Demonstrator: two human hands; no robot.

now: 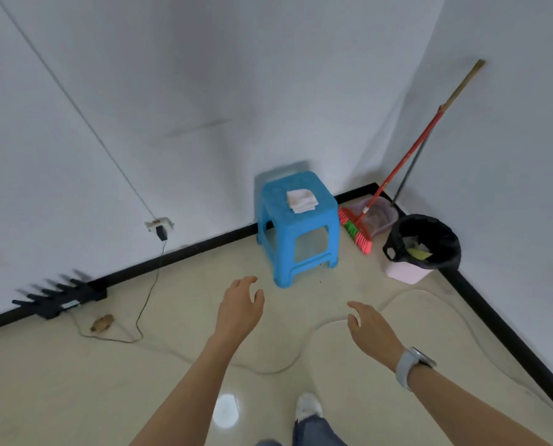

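Left hand [240, 305], right hand [371, 325] hover before stool [273, 196].

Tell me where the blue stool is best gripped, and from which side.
Probably the seat rim of the blue stool, one hand on each side edge, from the front and above, where the open left hand and right hand hover. It stands upright close to the wall, so the back is awkward. Keep it level: a folded white cloth lies on the seat.

Cream floor [75, 381], blue stool [275, 201] bearing folded white cloth [302, 201], broom [354, 231], lined bin [442, 249], black router [62, 299]
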